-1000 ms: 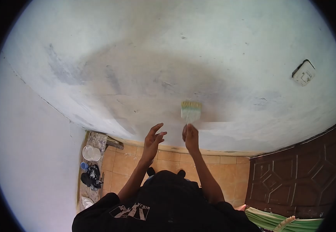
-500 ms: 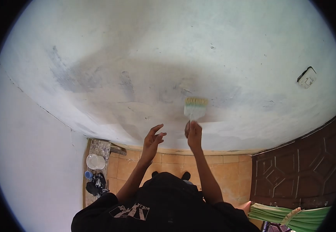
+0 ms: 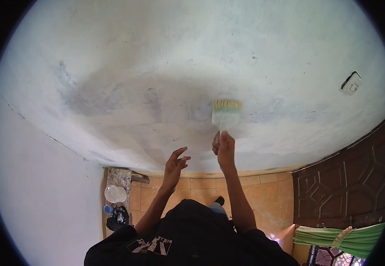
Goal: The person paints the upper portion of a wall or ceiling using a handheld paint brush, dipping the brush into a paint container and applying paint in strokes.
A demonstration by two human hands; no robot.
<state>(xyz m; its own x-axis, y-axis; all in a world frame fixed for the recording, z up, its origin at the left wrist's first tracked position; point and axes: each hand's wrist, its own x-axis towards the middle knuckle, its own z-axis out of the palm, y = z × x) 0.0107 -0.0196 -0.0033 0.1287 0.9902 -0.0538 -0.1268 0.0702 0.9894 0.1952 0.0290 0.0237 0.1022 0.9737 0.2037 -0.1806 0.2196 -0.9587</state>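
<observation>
Right hand (image 3: 226, 150), grip clamped on the handle of a wide paintbrush (image 3: 227, 113), bristles up, before the stained wall (image 3: 166, 57). Left hand (image 3: 175, 165) is raised, grip apart, well left of the brush.

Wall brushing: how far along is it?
Partway, it seems. The upper wall looks mostly pale, so probably covered. The right hand holds the brush, bristles up; whether they touch the wall is unclear. The left hand holds nothing. Likely left: the grey patches and small dark nicks.
</observation>
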